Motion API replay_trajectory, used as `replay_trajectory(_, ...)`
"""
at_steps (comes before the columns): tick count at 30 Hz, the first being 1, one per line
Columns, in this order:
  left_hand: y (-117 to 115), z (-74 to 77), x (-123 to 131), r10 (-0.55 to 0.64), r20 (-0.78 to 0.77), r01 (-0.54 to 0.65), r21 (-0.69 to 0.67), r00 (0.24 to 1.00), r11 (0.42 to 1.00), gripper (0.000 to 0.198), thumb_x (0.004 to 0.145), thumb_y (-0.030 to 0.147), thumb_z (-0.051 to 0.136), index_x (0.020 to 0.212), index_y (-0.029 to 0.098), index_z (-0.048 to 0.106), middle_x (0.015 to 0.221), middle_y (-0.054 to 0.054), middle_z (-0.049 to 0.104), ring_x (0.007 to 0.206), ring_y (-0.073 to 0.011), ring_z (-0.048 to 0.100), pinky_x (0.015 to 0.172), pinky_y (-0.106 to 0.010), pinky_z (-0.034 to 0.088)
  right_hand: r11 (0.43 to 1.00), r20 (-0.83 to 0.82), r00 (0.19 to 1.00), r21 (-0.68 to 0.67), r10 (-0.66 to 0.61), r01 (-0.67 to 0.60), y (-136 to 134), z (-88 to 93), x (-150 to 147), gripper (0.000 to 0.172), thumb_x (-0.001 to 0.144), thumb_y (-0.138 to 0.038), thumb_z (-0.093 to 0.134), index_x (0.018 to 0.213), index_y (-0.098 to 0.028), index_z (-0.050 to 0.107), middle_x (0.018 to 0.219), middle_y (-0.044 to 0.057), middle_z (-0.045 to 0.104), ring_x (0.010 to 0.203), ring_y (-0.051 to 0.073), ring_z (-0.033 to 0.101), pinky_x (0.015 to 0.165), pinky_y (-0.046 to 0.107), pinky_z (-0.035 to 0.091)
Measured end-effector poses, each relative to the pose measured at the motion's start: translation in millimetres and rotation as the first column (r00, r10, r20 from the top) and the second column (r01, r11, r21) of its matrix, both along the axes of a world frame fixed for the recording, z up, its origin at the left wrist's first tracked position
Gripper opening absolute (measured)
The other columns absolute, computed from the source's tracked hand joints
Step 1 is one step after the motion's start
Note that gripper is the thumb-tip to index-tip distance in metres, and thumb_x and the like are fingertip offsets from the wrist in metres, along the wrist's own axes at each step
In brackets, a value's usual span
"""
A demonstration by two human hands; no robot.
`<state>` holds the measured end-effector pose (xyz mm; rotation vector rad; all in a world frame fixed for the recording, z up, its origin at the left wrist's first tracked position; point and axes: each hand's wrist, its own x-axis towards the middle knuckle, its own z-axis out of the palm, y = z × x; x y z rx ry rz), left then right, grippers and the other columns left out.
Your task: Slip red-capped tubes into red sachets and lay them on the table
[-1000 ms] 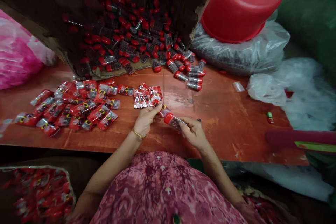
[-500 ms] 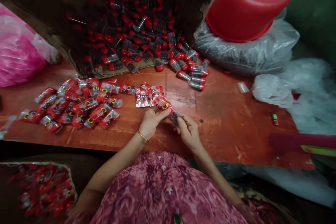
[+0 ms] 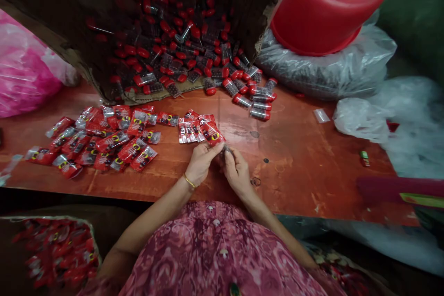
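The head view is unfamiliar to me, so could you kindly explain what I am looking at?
There is no machine here: these are a person's own left hand and right hand, seen by a camera worn on the head, looking forward and down. Together they hold a red packet, its near end mostly hidden. On the reddish table, a pile of red packets lies to the left, and a small group of packets lies just beyond the left hand. Farther back, clear tubes with red ends lie in and before an open cardboard box. To its right, an upturned red tub rests on a plastic bag.
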<state>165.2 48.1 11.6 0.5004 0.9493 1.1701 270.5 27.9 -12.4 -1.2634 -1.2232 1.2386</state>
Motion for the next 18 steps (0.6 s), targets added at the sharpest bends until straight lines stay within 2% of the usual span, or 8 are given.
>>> replay_trajectory(3,-2.2,-1.2,-1.6,-0.043,-0.007,0.043,0.009,0.999,0.999,0.040,0.062,0.054,0.068,0.062,0.015,0.061,0.050,0.002,0.056,0.047,-0.0085,0.048,0.047,-0.022,0.039,0.991,-0.102,0.991,-0.096,0.088,-0.098,0.8,2.1,-0.4,0.033,0.086,-0.051,0.042,0.089,-0.020,0.051,0.058,-0.007,0.045,0.037,0.005,0.035,0.037,0.020,0.037)
replay_trajectory(5,-4.1,-4.1,-3.0,-0.054,-0.060,0.054,0.010,0.997,0.998,0.040,0.062,0.054,0.068,0.061,0.015,0.060,0.050,0.002,0.056,0.045,-0.0082,0.047,0.045,-0.022,0.038,0.988,-0.095,0.989,-0.099,0.111,-0.121,1.9,2.5,1.1,0.034,0.085,-0.052,0.042,0.089,-0.020,0.050,0.058,-0.007,0.045,0.037,0.006,0.035,0.037,0.020,0.038)
replay_trajectory(9,-4.3,-6.3,-6.0,0.042,-0.084,-0.040,0.025,0.996,0.999,0.033,0.062,0.045,0.071,0.060,0.014,0.062,0.056,0.001,0.060,0.051,-0.0084,0.050,0.053,-0.022,0.041,0.987,0.048,0.986,-0.025,0.160,-0.159,4.7,0.9,4.3,0.032,0.086,-0.050,0.043,0.091,-0.019,0.053,0.062,-0.004,0.048,0.047,0.008,0.042,0.043,0.021,0.040)
replay_trajectory(14,0.1,-1.4,-6.7,0.172,-0.079,-0.172,0.013,0.982,0.985,0.025,0.059,0.034,0.073,0.070,0.013,0.065,0.064,0.000,0.064,0.063,-0.0111,0.056,0.066,-0.024,0.045,0.962,0.074,0.960,-0.006,0.272,-0.272,8.2,2.5,6.9,0.033,0.088,-0.047,0.042,0.097,-0.019,0.055,0.064,-0.004,0.048,0.049,0.008,0.044,0.045,0.021,0.040)
replay_trajectory(16,-0.4,-0.6,-5.5,0.139,-0.107,-0.138,0.010,0.985,0.990,0.023,0.056,0.030,0.074,0.066,0.013,0.063,0.062,0.000,0.063,0.062,-0.0112,0.056,0.063,-0.023,0.045,0.962,0.051,0.961,-0.003,0.272,-0.272,9.1,4.2,6.0,0.033,0.086,-0.049,0.044,0.095,-0.019,0.055,0.063,-0.004,0.048,0.049,0.008,0.044,0.044,0.021,0.040)
replay_trajectory(18,-2.4,-0.2,-4.6,0.055,-0.110,-0.055,0.001,0.992,0.998,0.024,0.058,0.034,0.072,0.063,0.014,0.059,0.056,0.001,0.060,0.053,-0.0107,0.054,0.052,-0.023,0.043,0.965,-0.028,0.965,-0.034,0.259,-0.260,9.3,6.2,2.9,0.034,0.084,-0.052,0.046,0.090,-0.019,0.053,0.061,-0.005,0.046,0.046,0.008,0.042,0.042,0.020,0.041)
